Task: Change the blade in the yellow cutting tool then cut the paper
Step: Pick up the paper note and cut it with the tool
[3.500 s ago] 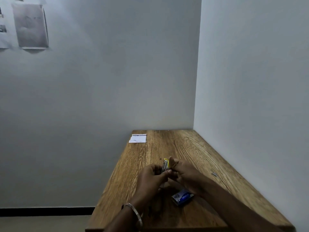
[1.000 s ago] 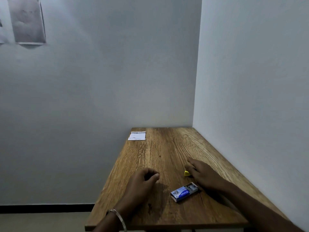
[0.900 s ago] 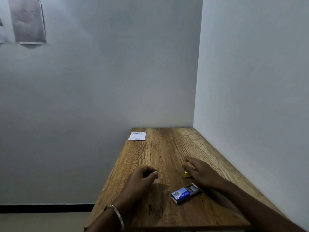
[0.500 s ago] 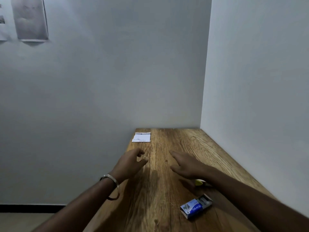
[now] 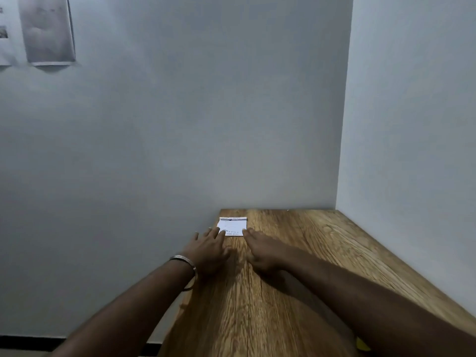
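Note:
A small white paper [image 5: 232,224] with faint print lies at the far left corner of the wooden table [image 5: 296,253]. My left hand [image 5: 207,249] is stretched out flat, its fingertips touching the paper's near left edge. My right hand [image 5: 262,251] reaches beside it, fingertips at the paper's near right corner. Both hands hold nothing. A sliver of the yellow cutting tool [image 5: 362,344] shows under my right forearm at the bottom edge. The blue blade box is out of view.
Grey walls close the table at the back and on the right. The table's left edge [image 5: 195,287] drops to the floor. Sheets of paper [image 5: 47,29] hang on the wall at the upper left.
Both hands left the cutting tool and blade box near me and reached forward across the table to the paper. The view has shifted forward, so the blade box has dropped out of sight.

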The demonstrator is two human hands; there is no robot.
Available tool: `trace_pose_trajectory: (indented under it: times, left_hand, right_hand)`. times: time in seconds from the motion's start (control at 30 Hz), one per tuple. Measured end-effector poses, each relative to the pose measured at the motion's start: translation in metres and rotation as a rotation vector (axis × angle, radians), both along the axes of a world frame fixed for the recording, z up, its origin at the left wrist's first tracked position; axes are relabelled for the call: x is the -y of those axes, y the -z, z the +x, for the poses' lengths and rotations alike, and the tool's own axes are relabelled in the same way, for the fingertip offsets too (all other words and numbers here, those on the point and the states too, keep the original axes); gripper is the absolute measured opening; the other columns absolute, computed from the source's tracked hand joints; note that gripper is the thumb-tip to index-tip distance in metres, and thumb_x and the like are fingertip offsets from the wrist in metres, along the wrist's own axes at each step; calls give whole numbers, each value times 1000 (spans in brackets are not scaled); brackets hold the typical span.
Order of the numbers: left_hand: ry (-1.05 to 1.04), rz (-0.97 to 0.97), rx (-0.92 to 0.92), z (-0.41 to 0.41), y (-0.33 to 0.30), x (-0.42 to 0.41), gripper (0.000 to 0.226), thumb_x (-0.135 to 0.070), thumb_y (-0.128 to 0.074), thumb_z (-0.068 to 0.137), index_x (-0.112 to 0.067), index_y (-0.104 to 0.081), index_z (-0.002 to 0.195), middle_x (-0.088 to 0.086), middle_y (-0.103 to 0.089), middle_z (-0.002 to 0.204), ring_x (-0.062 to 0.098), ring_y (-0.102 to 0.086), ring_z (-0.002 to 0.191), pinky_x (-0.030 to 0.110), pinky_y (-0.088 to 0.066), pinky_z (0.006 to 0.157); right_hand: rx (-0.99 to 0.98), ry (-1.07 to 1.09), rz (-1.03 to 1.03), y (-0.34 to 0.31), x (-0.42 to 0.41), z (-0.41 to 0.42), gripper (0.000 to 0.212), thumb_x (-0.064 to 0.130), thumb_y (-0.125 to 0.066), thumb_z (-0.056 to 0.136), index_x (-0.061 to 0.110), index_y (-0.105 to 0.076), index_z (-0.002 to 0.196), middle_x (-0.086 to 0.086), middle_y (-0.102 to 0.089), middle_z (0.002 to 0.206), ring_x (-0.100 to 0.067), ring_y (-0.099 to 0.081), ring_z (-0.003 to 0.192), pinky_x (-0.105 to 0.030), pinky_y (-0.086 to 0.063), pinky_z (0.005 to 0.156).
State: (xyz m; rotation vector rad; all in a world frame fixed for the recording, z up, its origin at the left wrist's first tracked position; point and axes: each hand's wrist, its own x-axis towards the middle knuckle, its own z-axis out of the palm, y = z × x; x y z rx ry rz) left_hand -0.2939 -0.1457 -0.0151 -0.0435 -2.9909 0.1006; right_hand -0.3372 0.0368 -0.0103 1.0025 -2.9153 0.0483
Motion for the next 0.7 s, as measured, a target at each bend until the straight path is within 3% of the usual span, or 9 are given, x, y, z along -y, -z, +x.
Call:
trace_pose_trajectory:
  times: [0.17, 0.33, 0.53, 0.7]
  left_hand:
    - [-21, 89, 89, -46, 11, 8, 72, -55, -23, 101, -12, -8, 156, 8, -3, 166, 26, -4, 153, 54, -7, 122]
    - [-20, 87, 151, -70, 20, 21, 74, -57, -23, 99, -13, -8, 157, 7, -1, 166, 24, -2, 153, 55, -3, 122]
    - [45, 159, 131, -68, 28, 26, 57, -53, -24, 99, -16, -43, 138, 7, -43, 148, 24, -43, 134, 52, -21, 118]
    - [41, 156, 88, -46, 16, 13, 51, -47, -28, 100, -13, -60, 120, 9, -58, 129, 23, -55, 116, 49, -26, 115]
  right_hand:
    - [47, 21, -8, 12, 24, -38, 71, 32, -35, 102, 15, 5, 159, -7, 7, 168, -25, -7, 155, -48, -18, 123]
    - [71, 46, 9, 16, 36, -59, 67, 37, -30, 104, 15, 0, 159, -6, 2, 168, -29, -11, 154, -53, -19, 122]
    - [19, 55, 64, 19, 42, -64, 58, 44, -25, 102, 17, -31, 152, -6, -30, 161, -32, -29, 144, -58, -27, 114]
    - [88, 39, -10, 15, 33, -49, 46, 36, -33, 101, 13, -49, 137, -13, -53, 142, -30, -54, 123, -43, -45, 101]
